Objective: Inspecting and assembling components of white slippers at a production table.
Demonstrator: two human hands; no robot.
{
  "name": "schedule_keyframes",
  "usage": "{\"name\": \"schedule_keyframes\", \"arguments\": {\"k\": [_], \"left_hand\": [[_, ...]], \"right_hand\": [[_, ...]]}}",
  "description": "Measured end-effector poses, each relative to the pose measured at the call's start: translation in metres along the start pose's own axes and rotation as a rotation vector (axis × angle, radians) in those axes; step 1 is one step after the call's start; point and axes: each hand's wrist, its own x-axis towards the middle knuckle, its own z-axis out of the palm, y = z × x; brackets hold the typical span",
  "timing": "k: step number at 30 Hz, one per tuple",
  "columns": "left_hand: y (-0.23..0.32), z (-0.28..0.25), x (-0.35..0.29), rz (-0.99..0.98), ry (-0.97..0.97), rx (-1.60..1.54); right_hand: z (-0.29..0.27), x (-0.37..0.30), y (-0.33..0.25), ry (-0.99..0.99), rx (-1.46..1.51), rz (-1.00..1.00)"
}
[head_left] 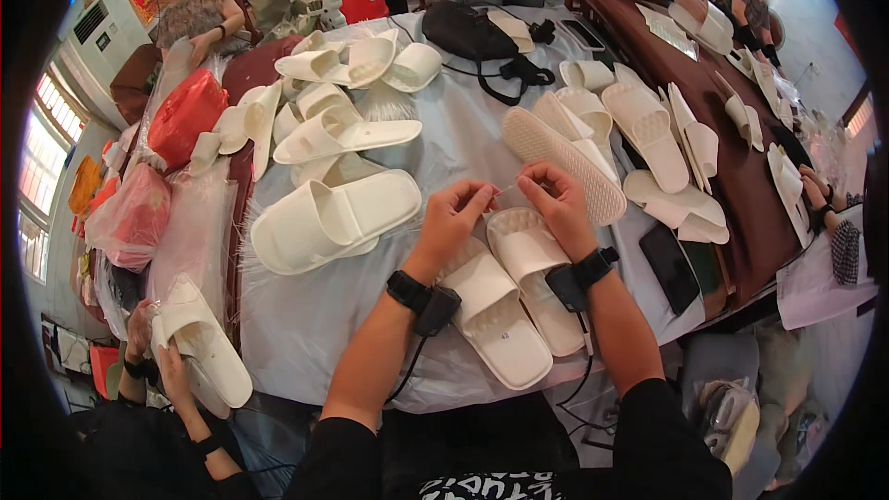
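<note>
My left hand [457,213] and my right hand [558,202] meet fingertip to fingertip, each closed in a pinch. A thin pale strand [506,190] runs between them, too fine to make out well. Just below lies a pair of white open-toe slippers, the left slipper [505,338] and the right slipper [548,307], side by side with toe straps toward the far side. My wrists hover over their straps. Beyond my right hand, a white slipper [565,162] leans with its textured sole showing.
More white slippers [343,208] are heaped at left and right. Bundles of clear plastic strands [394,106] lie among them. A black phone [669,268] is at right, a black bag [470,37] at the far side. At lower left, a co-worker's hands [167,352] hold a slipper; others sit around.
</note>
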Motion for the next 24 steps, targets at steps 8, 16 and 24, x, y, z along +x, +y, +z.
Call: {"name": "schedule_keyframes", "arguments": {"k": [8,16,24], "left_hand": [[0.004,-0.004,0.003,-0.079,-0.012,-0.285],[0.002,-0.001,0.000,-0.066,-0.037,0.024],[-0.005,-0.003,-0.004,-0.004,-0.033,0.104]], "right_hand": [[0.001,0.002,-0.005,-0.006,0.068,-0.029],[0.000,0.002,0.001,-0.036,-0.009,-0.034],[0.003,-0.006,-0.008,-0.163,0.059,-0.081]]}}
